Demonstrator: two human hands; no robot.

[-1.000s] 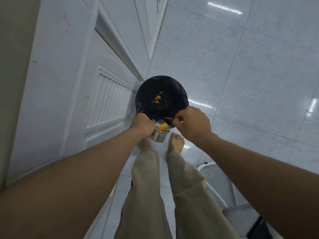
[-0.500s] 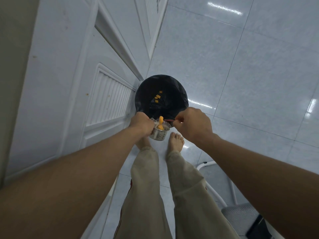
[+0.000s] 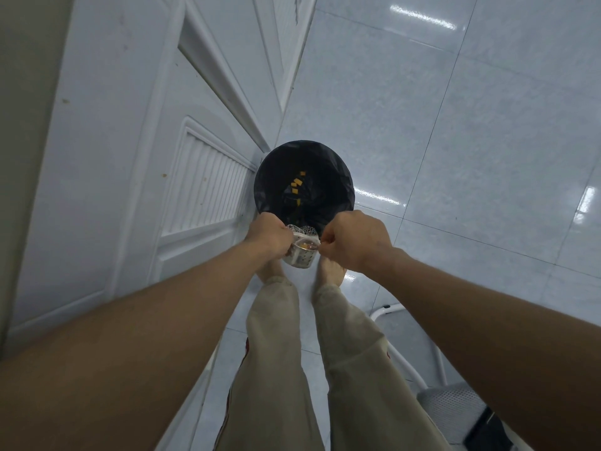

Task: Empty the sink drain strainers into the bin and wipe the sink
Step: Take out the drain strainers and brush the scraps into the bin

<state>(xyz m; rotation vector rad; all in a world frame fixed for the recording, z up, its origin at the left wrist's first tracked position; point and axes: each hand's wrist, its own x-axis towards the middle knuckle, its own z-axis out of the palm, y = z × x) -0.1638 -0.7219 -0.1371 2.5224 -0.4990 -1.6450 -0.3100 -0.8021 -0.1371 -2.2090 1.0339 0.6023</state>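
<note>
**Item:** small perforated stainless-steel cup strainer [image 3: 300, 258].
**Location:** you hold it in the air between your two hands, at the near edge of the bin and above your bare feet [image 3: 329, 272].
**Attitude:** mouth up towards you, not tipped.
**Contents:** a white mesh net [image 3: 302, 230] lines the strainer and bunches up above the far rim. A few orange bits [image 3: 305, 245] lie inside.

**Left hand** [image 3: 270, 234]: fingers curled round the strainer's left rim, gripping it.
**Right hand** [image 3: 354, 239]: closed almost to a fist. Thumb and fingers pinch the right edge of the net, as far as the view shows. Whether they also catch the steel rim cannot be told.

**Receptacle:** round bin lined with a black plastic bag [image 3: 335, 170]. It stands on the floor against the door, just beyond the strainer, with several orange scraps [image 3: 296, 184] at the bottom.

**Surroundings:**
- pale glossy floor tiles [image 3: 455, 125]
- white panelled door with a louvred vent [image 3: 208, 187], on your left
- beige trousers [image 3: 276, 353]
- white tube-framed chair with a grey mesh seat [image 3: 452, 408], lower right

**Progress (a judgement):** emptying looks partly done. Scraps already lie in the bin, but this strainer holds more, so you need to lift the net out or upturn the cup. Any other strainer and the sink wipe are left to do. No sink or cloth is in view.
</note>
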